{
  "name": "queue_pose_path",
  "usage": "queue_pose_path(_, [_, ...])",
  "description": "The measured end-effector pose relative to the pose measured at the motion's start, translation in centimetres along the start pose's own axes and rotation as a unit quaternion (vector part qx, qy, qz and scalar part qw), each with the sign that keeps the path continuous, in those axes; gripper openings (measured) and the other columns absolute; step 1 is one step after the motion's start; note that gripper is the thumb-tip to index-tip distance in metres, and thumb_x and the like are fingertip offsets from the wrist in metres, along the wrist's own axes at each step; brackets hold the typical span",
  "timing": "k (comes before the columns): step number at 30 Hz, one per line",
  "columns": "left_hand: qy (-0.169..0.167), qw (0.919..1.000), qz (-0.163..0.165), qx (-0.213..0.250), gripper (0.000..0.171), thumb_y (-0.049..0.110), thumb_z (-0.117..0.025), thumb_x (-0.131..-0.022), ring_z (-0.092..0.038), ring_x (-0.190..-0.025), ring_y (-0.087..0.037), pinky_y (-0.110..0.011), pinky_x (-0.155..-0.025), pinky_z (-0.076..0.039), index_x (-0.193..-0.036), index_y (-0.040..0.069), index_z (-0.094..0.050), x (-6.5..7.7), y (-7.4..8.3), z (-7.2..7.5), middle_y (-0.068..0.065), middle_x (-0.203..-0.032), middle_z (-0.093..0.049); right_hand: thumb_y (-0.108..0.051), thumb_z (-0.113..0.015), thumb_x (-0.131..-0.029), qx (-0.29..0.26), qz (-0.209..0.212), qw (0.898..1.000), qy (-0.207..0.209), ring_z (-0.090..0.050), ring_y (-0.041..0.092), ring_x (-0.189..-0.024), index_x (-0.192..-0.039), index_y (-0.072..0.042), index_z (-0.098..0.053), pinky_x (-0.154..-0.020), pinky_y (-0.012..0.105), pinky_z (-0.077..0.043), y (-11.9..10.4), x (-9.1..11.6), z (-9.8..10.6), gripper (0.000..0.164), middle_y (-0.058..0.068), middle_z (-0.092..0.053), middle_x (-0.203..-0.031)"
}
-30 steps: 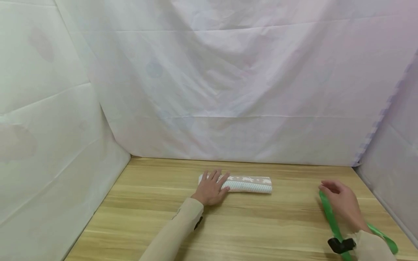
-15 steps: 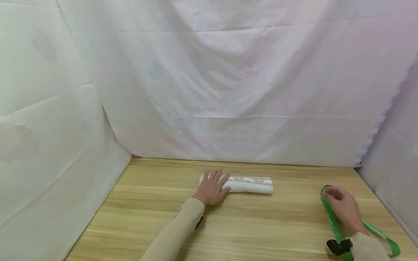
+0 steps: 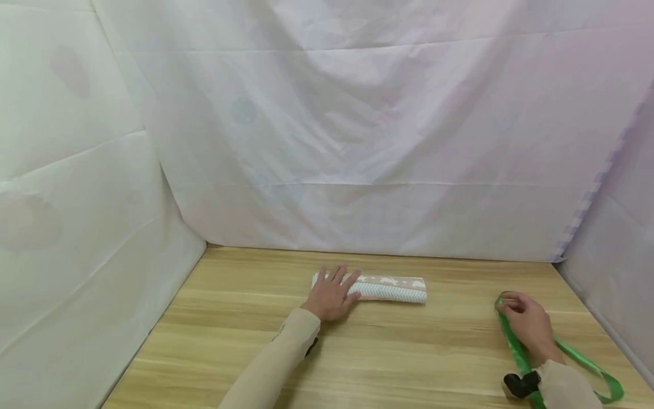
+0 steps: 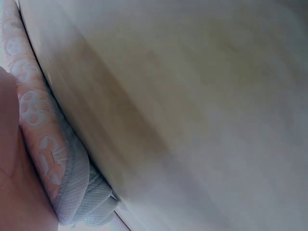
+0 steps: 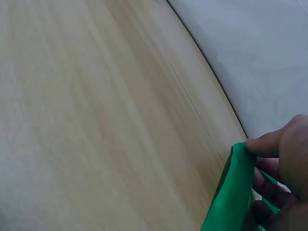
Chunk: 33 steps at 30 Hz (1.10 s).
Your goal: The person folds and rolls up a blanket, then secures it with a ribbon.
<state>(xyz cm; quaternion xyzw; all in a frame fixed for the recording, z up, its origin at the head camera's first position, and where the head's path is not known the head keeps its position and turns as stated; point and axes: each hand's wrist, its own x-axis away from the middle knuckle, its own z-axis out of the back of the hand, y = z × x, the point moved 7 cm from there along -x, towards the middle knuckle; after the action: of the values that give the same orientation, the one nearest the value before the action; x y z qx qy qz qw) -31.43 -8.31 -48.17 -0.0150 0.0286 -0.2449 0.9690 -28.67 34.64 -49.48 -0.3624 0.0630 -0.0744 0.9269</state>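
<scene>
A rolled or folded patterned cloth (image 3: 390, 289) lies near the back of the table, with pale chevrons and white shapes on its top. My left hand (image 3: 332, 296) rests on its left end, fingers spread and straight. In the left wrist view the cloth (image 4: 36, 108) shows a pinkish side with white paw prints and layered grey folds at its end. Over at the right, my right hand (image 3: 528, 322) pinches a green ribbon (image 3: 514, 343) between thumb and fingers. The ribbon (image 5: 231, 192) loops over near the fingertips in the right wrist view; part of it hides behind the hand and sleeve.
The wood-grain table (image 3: 398, 352) meets a hanging white sheet (image 3: 357, 216) at the back. White cloth walls stand at the left (image 3: 92, 284) and right (image 3: 618, 244) edges. A loop of the ribbon trails near the right front of the table.
My right hand first drew slightly back toward the front, then moved a little left with the ribbon, which now curls over at the fingertips. The left hand and the cloth have stayed in place.
</scene>
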Motion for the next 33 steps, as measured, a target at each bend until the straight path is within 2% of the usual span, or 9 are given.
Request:
queue_pose_path(3, [0.005, 1.0, -0.003, 0.003, 0.06, 0.053, -0.028, -0.105, -0.03, -0.147, -0.027, -0.057, -0.117, -0.021, -0.158, 0.025, -0.024, -0.1, 0.0, 0.2, -0.012, -0.16, -0.03, -0.027, -0.056, -0.101, -0.002, 0.008, 1.0, 0.011, -0.046, -0.014, -0.077, -0.127, 0.0, -0.06, -0.064, 0.017, -0.041, -0.4, 0.2, 0.1, 0.037, 0.022, -0.068, -0.113])
queue_pose_path(10, [0.019, 0.9998, -0.004, 0.009, 0.063, 0.056, -0.032, -0.103, -0.031, -0.146, -0.028, -0.059, -0.116, -0.021, -0.158, 0.024, -0.027, 0.1, -0.1, 0.4, -0.013, -0.159, -0.032, -0.032, -0.055, -0.102, -0.039, 0.015, 0.999, 0.005, -0.041, -0.022, -0.078, -0.127, -0.001, -0.061, -0.064, 0.015, -0.044, -2.6, 0.9, -0.2, 0.04, 0.024, -0.064, -0.12])
queue_pose_path(14, [0.023, 0.9997, -0.003, 0.002, 0.064, 0.058, -0.03, -0.103, -0.032, -0.146, -0.027, -0.059, -0.116, -0.022, -0.158, 0.026, -0.026, 0.2, 0.0, 0.5, -0.013, -0.158, -0.034, -0.031, -0.056, -0.102, -0.059, 0.051, 0.997, -0.007, -0.047, -0.02, -0.081, -0.125, -0.001, -0.062, -0.064, 0.018, -0.048, -5.0, 1.4, -0.5, 0.039, 0.023, -0.066, -0.117])
queue_pose_path(16, [0.023, 0.9997, -0.001, -0.002, 0.064, 0.058, -0.03, -0.103, -0.031, -0.146, -0.026, -0.059, -0.116, -0.023, -0.158, 0.026, -0.025, 0.2, 0.0, 0.6, -0.012, -0.158, -0.034, -0.028, -0.057, -0.102, -0.082, 0.069, 0.994, -0.02, -0.054, -0.014, -0.082, -0.125, 0.001, -0.062, -0.064, 0.022, -0.052, -6.4, 1.8, -0.8, 0.038, 0.02, -0.067, -0.113])
queue_pose_path(19, [0.021, 0.9997, 0.0, -0.009, 0.064, 0.059, -0.029, -0.103, -0.031, -0.146, -0.025, -0.058, -0.116, -0.023, -0.158, 0.027, -0.024, 0.3, 0.0, 0.7, -0.012, -0.158, -0.034, -0.025, -0.057, -0.102, -0.12, 0.087, 0.988, -0.044, -0.064, -0.001, -0.079, -0.127, 0.002, -0.06, -0.065, 0.029, -0.056, -8.3, 2.4, -1.2, 0.037, 0.015, -0.067, -0.108])
queue_pose_path(24, [0.03, 0.9995, -0.007, -0.008, 0.065, 0.059, -0.031, -0.103, -0.032, -0.146, -0.026, -0.059, -0.115, -0.024, -0.158, 0.025, -0.025, 0.5, 0.4, 1.2, -0.012, -0.157, -0.035, -0.016, -0.056, -0.102, -0.181, 0.114, 0.973, -0.089, -0.068, 0.011, -0.08, -0.128, 0.005, -0.057, -0.066, 0.034, -0.058, -11.5, 3.6, -2.0, 0.033, 0.014, -0.066, -0.105])
queue_pose_path(27, [0.035, 0.999, -0.018, 0.018, 0.065, 0.057, -0.034, -0.103, -0.031, -0.146, -0.028, -0.06, -0.115, -0.023, -0.157, 0.022, -0.029, 0.6, 0.9, 1.6, -0.013, -0.157, -0.035, -0.014, -0.057, -0.101, -0.209, 0.123, 0.963, -0.118, -0.067, 0.013, -0.08, -0.126, 0.006, -0.058, -0.065, 0.034, -0.058, -13.2, 4.3, -2.4, 0.032, 0.015, -0.066, -0.104])
queue_pose_path(33, [0.055, 0.9928, -0.05, 0.094, 0.058, 0.051, -0.043, -0.103, -0.03, -0.146, -0.027, -0.056, -0.117, -0.023, -0.151, 0.018, -0.041, 0.9, 2.7, 3.0, -0.012, -0.155, -0.037, -0.014, -0.059, -0.1, -0.239, 0.139, 0.946, -0.171, -0.06, 0.02, -0.064, -0.125, 0.006, -0.058, -0.055, 0.033, -0.052, -15.8, 5.8, -3.4, 0.032, 0.013, -0.066, -0.1])
